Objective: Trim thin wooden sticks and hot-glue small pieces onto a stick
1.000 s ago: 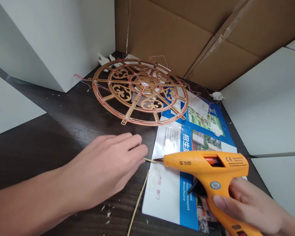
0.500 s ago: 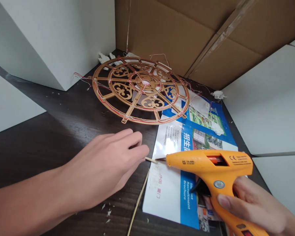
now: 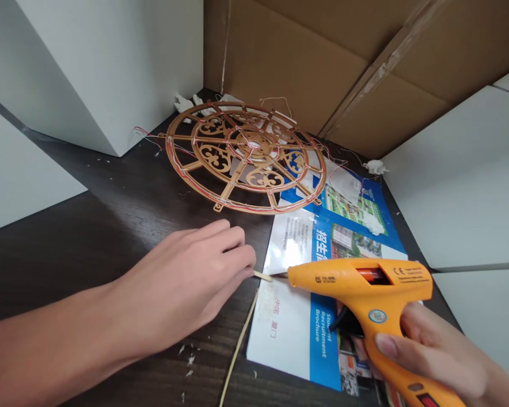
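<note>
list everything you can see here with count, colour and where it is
glue gun: 1, orange, low right over the brochure, nozzle at the stick end
short stick: 1, pale tan, between left fingertips and nozzle
long strip: 1, pale tan, on the table along the brochure's left edge
brochure: 1, blue and white, flat on the table
round fretwork frame: 1, gold with red and white wires, far centre, partly on the brochure
crumpled scraps: several, white, by the frame and boxes
cardboard: 1, brown, at the back
white boxes: 2, left and right
table: 1, dark brown
left hand: 1, pinching the short stick
right hand: 1, grip closed on the glue gun handle
</note>
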The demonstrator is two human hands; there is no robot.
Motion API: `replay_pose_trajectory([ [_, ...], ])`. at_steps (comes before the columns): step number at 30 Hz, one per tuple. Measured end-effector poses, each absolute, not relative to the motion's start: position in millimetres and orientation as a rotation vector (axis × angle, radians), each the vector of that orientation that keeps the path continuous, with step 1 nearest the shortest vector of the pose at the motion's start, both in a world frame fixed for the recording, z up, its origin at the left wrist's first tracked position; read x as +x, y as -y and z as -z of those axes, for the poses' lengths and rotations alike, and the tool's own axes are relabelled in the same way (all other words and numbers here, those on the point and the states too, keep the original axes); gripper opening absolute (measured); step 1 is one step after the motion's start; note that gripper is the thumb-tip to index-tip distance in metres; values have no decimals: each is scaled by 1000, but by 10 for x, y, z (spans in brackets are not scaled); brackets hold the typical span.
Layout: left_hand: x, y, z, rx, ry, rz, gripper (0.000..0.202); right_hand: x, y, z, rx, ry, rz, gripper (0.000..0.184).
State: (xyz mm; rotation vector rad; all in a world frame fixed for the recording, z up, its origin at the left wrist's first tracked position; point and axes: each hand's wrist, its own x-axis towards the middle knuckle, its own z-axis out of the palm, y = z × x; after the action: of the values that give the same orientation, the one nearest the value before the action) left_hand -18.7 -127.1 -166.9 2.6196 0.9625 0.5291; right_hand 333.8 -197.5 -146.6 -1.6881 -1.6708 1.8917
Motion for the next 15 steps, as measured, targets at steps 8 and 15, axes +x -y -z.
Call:
replay_pose_trajectory([
  [8,-192,1286,1645,2572,-963,-499,20,3276,1950,1440,-1755,1688,-1885,66],
  [15,-203,1306,1648,2553,-931,-478,19,3313,1972,1445,-1720,1756,-1806,57],
])
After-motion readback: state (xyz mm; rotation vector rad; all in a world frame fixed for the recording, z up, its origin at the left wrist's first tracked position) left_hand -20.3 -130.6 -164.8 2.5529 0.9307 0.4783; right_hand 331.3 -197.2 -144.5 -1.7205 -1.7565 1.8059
